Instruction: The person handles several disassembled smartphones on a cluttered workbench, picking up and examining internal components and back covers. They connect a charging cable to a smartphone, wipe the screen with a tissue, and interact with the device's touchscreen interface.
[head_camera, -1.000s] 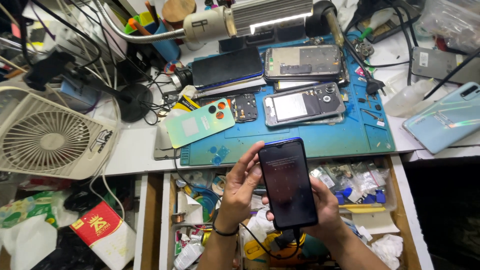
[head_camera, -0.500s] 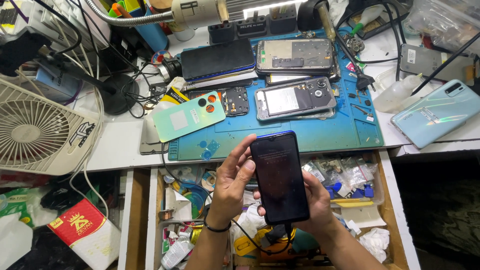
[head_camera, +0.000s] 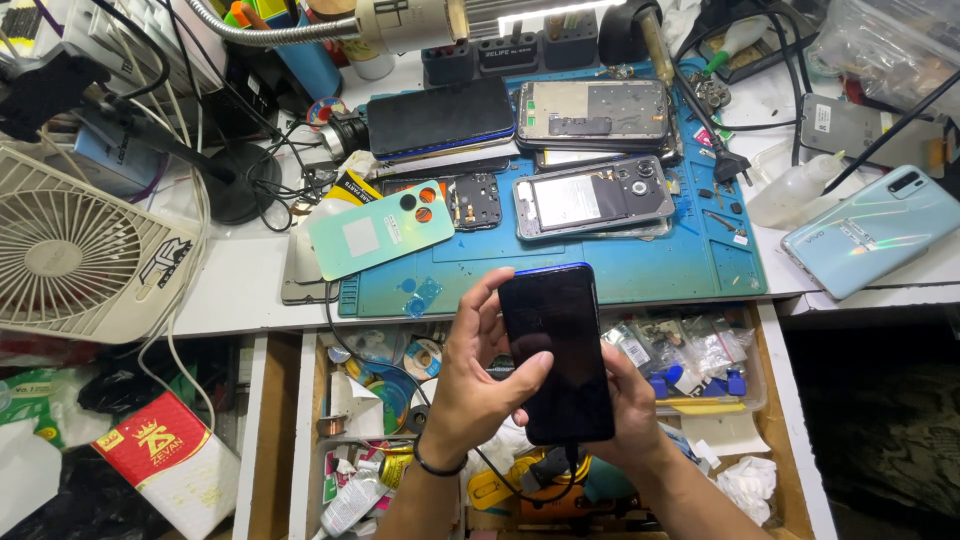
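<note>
I hold a black smartphone (head_camera: 556, 350) with a dark screen over an open drawer, screen up, a cable plugged into its bottom end. My right hand (head_camera: 630, 415) cradles it from underneath and along its right edge. My left hand (head_camera: 480, 380) grips its left edge, thumb lying across the lower part of the screen, fingers curled near the top corner. A dark band sits on the left wrist.
A blue repair mat (head_camera: 600, 270) on the white bench carries opened phones (head_camera: 590, 200), a mint green back cover (head_camera: 375, 235) and a black phone (head_camera: 440, 118). A white fan (head_camera: 70, 250) stands left, a pale blue phone (head_camera: 870, 240) right. The drawer (head_camera: 775, 400) holds small parts and tape rolls.
The view has tilted so the bench sits higher in the frame. My left thumb has moved onto the phone's screen; both hands keep holding it over the drawer.
</note>
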